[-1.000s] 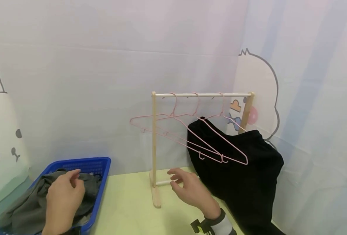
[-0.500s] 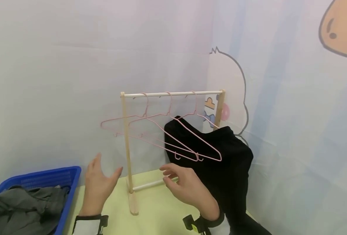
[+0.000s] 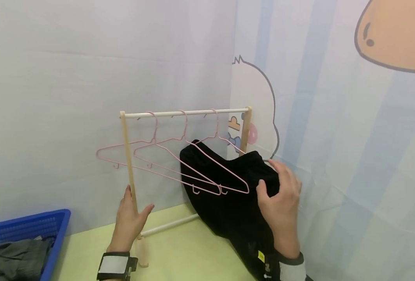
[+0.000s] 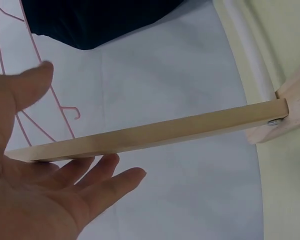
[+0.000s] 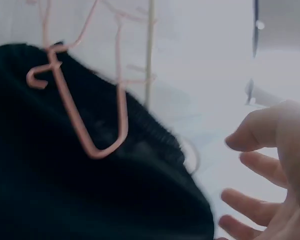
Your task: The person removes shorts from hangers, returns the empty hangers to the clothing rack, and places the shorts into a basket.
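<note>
- Black garment [image 3: 221, 214] hangs at the centre right of the head view, its long axis running down and rightward to the bottom edge; its waist opening faces up.
- Wooden rack [image 3: 127, 156] stands upright on the yellow-green desk [image 3: 193, 253], its top bar [image 3: 193, 112] almost level, climbing slightly towards the right of the frame.
- Three pink hangers [image 3: 186, 128] hook over that bar, hooks upward; their long axes slant from middle left down to the right. The rightmost one's lower part is lost from sight at the black garment.
- Left hand [image 3: 127, 222], lower left of centre, lies alongside the rack's near post, fingers extended behind it and thumb spread away, not wrapped round it. Whether the fingers press the wood cannot be told.
- Right hand [image 3: 282, 205], right of centre, is beside the black garment's right edge, fingers and thumb apart and holding nothing; in the right wrist view a gap shows between fingertips and cloth.
- Blue basket [image 3: 61, 230] sits in the lower left corner, cut off by the frame. Rumpled grey cloth [image 3: 17, 259] lies inside, below the rim.
</note>
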### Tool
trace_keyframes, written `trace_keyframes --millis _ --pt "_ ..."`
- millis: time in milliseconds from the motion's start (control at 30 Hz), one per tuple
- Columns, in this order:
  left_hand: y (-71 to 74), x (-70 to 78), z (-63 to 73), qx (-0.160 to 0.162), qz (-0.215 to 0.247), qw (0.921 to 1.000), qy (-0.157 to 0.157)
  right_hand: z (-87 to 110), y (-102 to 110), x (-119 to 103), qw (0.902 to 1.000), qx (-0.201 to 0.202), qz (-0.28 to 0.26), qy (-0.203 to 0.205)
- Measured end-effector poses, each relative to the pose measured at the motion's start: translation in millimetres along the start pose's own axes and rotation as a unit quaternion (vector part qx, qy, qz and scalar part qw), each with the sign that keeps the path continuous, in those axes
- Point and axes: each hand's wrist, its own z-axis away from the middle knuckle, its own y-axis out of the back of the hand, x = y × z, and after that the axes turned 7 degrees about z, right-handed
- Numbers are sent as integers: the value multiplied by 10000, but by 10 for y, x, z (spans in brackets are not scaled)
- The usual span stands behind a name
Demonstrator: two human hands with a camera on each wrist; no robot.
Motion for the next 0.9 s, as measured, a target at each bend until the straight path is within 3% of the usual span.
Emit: trace_keyframes --millis 267,533,900 --pt "12 -163 -29 865 -31 9956 -370 75 -269 347 9974 -185 -56 -694" --pt "3 -164 -31 885 -4 9957 -258 82 -319 377 9900 64 -186 -1397" --pt "-27 -170 -57 946 -160 9952 -213 67 -263 375 9819 -581 -29 -1802"
